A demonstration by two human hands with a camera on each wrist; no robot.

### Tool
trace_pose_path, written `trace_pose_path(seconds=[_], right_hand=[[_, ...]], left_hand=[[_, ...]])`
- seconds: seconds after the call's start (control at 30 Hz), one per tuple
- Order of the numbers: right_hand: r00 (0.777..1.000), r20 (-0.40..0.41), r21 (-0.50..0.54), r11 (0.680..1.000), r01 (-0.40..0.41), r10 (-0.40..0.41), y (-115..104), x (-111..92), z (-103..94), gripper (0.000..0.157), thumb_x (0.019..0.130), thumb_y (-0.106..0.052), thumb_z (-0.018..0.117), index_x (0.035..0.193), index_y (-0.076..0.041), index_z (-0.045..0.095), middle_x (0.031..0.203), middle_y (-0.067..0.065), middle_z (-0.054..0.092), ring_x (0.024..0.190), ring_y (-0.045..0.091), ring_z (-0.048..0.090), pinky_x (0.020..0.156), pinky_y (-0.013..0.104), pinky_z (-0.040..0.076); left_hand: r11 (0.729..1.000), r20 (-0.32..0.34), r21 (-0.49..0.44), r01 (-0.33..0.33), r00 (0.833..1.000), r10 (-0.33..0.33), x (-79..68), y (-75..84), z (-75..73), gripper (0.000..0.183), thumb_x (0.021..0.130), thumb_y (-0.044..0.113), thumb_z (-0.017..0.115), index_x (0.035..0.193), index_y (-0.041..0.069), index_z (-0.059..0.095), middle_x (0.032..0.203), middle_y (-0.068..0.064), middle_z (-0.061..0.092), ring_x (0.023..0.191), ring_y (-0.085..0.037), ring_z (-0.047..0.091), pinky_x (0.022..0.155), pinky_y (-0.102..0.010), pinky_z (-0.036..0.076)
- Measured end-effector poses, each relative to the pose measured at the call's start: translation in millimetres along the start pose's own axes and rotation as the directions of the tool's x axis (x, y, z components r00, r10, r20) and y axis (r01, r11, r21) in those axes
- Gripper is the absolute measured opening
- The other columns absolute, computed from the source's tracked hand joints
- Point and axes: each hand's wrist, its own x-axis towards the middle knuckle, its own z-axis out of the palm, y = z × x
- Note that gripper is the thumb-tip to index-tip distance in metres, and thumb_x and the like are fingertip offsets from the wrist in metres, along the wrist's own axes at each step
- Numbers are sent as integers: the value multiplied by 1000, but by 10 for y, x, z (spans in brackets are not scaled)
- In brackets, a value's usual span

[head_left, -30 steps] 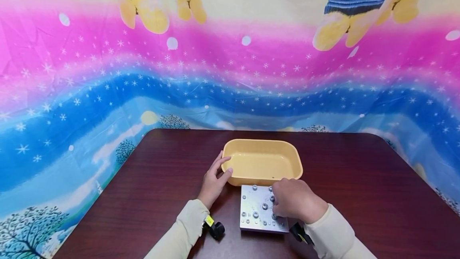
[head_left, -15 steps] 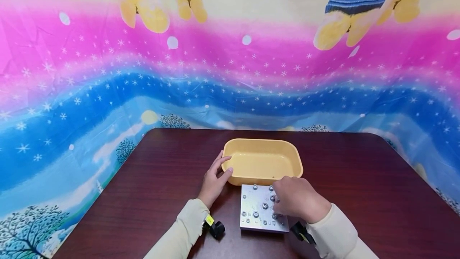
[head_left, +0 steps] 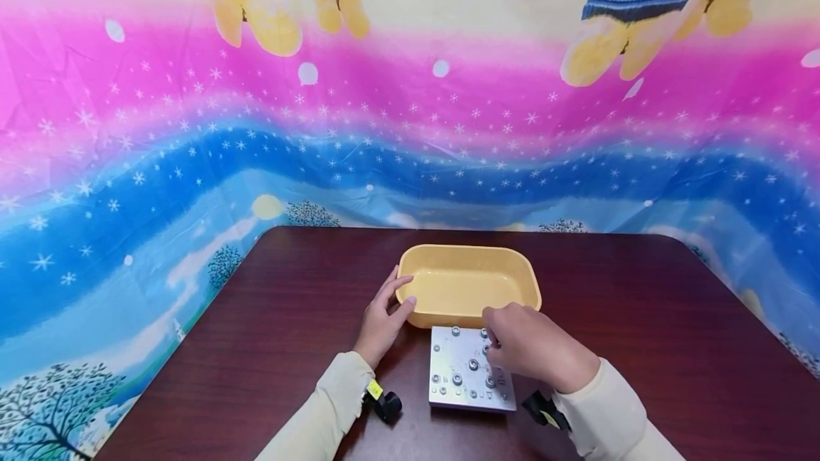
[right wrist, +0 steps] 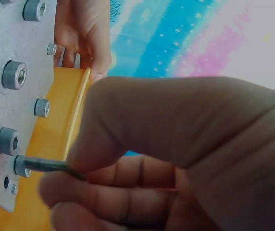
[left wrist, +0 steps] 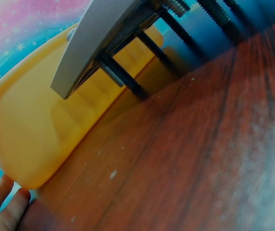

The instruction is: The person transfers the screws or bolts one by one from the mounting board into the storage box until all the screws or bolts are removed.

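The right hand (head_left: 541, 351) is close by, and its fingers pinch a thin metal tool (right wrist: 45, 165). The tool's tip is at the head of a small bolt (right wrist: 19, 166) near the edge of the metal plate (head_left: 458, 351). In the last second this hand went a little way forward, while the plate hardly moved. I think that means the bolt is being turned; it is not out. The plate is over the bench (head_left: 307, 290), with bolt ends poking down under it. Just past it is the yellow bowl (head_left: 461, 294). The left hand (head_left: 378, 326) grips the bowl's left side and has stayed put. A bright cloth (head_left: 410, 112) hangs at the back.
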Motion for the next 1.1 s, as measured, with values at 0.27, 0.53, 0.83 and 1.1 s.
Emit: trace_pose_path(seconds=[0.27,0.53,0.83,1.1], right_hand=[[995,-63,44,996,78,-75,90,89,21,16,78,-11,64,73,-21,52,56,-8,46,51,6,41,48,23,35],[973,-170,159,970,186,-159,228,226,79,12,83,-5,58,82,-17,60,60,-9,49,52,5,44,50,23,41],[958,-267,288,939,187,-109,364,336,167,11,85,-4,58,87,-15,60,62,-10,53,53,7,48,50,24,45],[941,-335,427,883,193,-43,560,461,301,14,88,-1,57,90,-13,64,72,-1,63,64,13,55,55,26,47]], left_hand=[[1000,9,-9,8,1000,-8,9,-2,-4,41,94,15,62,134,6,56,157,-9,28,138,-26,35,104,-47,38],[1000,5,-28,8,1000,-8,9,6,-16,39,94,12,62,132,8,57,157,-8,27,135,-29,40,103,-48,39],[1000,12,-22,8,1000,-8,-1,4,-14,40,94,14,62,133,8,57,157,-9,27,137,-26,38,104,-47,39],[1000,14,-25,10,1000,-10,1,5,-4,42,94,14,62,134,5,56,157,-5,27,137,-26,38,104,-47,39]])
